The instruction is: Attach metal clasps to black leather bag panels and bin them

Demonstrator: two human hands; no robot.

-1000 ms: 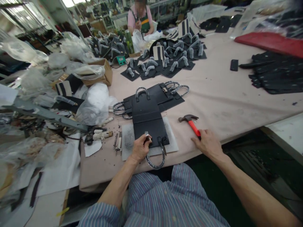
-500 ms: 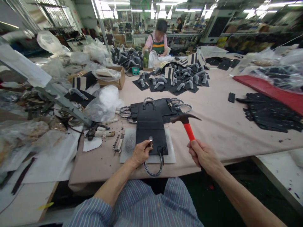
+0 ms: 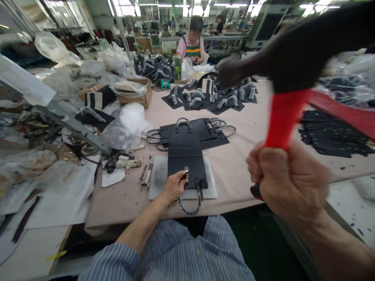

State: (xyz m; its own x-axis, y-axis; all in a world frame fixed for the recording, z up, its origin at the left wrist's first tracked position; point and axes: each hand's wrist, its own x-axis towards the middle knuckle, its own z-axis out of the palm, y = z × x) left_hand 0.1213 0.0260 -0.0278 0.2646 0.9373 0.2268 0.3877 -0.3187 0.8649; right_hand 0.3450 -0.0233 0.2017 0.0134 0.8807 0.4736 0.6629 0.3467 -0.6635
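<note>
My left hand (image 3: 174, 186) is closed around a short metal punch (image 3: 186, 169), held upright on the lower part of a black bag panel (image 3: 185, 150). Its fingers hide the punch's lower end. The panel lies unfolded on a pale board (image 3: 158, 175), with a plastic-wrapped loop handle (image 3: 190, 212) at its near end and another wrapped handle (image 3: 183, 120) at its far end. Raised high and close to the camera, my right hand (image 3: 290, 181) grips a claw hammer (image 3: 284, 113) by its red-and-black handle. The hammer's dark head is blurred and partly out of frame.
More black bag pieces (image 3: 215, 130) lie just behind the board. Metal tools (image 3: 146, 175) rest at its left. Farther back are a pile of wrapped-handle pieces (image 3: 199, 97) and a cardboard box (image 3: 143, 95). Stacked black strips (image 3: 331, 132) lie right. A person (image 3: 191, 45) sits across the table.
My right hand has lifted the hammer from beside the bag pieces up and toward the camera, to the right. My left hand keeps the punch at the same spot on the panel.
</note>
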